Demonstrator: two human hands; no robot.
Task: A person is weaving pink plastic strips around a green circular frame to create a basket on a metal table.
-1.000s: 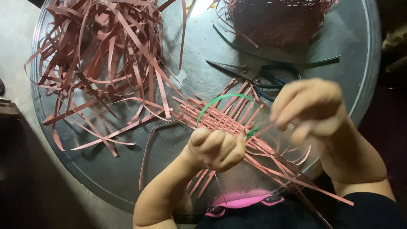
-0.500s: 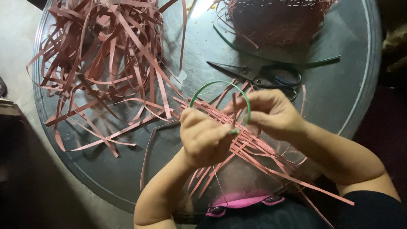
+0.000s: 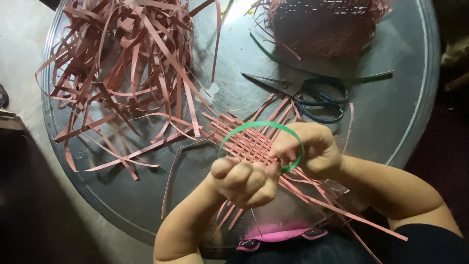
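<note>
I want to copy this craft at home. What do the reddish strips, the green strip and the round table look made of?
Reddish strips: likely thin plastic strapping, flat, springy. Green strip: probably the same, holding a smooth loop between both hands. Round table: seemingly metal, grey, with dull reflections.

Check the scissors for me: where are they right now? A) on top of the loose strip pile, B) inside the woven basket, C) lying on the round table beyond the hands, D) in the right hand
C: the scissors lie flat on the round table beyond both hands, while the right hand and left hand hold the green strip.
</note>
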